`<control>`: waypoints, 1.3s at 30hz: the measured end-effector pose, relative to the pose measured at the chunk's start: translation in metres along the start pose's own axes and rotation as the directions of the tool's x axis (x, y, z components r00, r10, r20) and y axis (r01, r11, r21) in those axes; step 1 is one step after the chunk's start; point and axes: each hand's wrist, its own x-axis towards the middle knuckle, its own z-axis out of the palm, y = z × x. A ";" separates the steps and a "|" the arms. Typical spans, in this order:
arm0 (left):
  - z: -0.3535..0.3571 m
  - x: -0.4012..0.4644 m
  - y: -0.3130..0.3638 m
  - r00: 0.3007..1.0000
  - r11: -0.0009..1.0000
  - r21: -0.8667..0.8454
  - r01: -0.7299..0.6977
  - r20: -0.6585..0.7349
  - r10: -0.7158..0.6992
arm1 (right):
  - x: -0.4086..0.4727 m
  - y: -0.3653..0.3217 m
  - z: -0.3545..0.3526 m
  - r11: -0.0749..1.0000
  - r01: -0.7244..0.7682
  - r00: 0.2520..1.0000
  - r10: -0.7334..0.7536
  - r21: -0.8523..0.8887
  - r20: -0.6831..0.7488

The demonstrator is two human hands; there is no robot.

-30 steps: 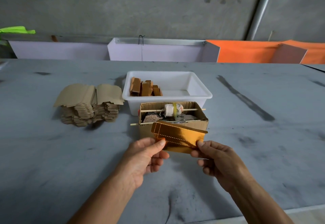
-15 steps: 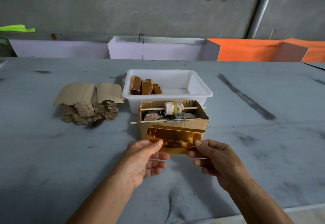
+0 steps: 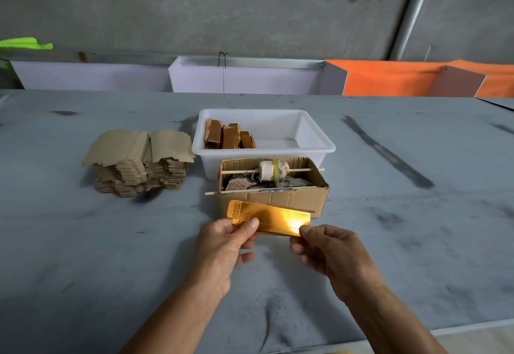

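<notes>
We see soft, fairly bright light from above, leaving only faint shadows on the worktop [image 3: 83, 242] beside the cardboard stack [image 3: 133, 164]. A hot glare washes out the right part of the gold card [image 3: 269, 216]. Everything is sharp; the wide lens bows lines near the edges.

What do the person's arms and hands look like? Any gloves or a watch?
The left grip and right grip are bare hands: no gloves, no rings that show. The left forearm and right forearm are bare too, with no sleeves, watch or bracelets in view.
</notes>
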 end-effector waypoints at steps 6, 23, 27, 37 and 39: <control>0.001 -0.002 -0.004 0.994 0.995 0.008 -0.097 -0.055 0.097 | -0.001 0.009 0.004 0.993 0.066 0.997 -0.062 0.099 -0.047; 0.002 -0.005 -0.009 0.973 0.968 -0.105 -0.226 -0.071 0.220 | -0.002 0.016 0.009 0.958 0.158 0.985 -0.137 0.238 -0.103; 0.003 -0.004 -0.010 0.947 0.945 -0.089 -0.314 -0.107 0.304 | -0.001 0.016 0.011 0.936 0.101 0.994 -0.082 0.337 -0.070; 0.006 -0.006 -0.012 0.977 0.958 -0.196 -0.209 0.005 0.214 | 0.002 0.016 0.015 0.899 0.108 0.994 -0.097 0.425 -0.048; 0.006 -0.007 -0.014 0.981 0.966 -0.191 -0.176 0.042 0.188 | 0.002 0.017 0.015 0.905 0.128 0.992 -0.124 0.407 -0.035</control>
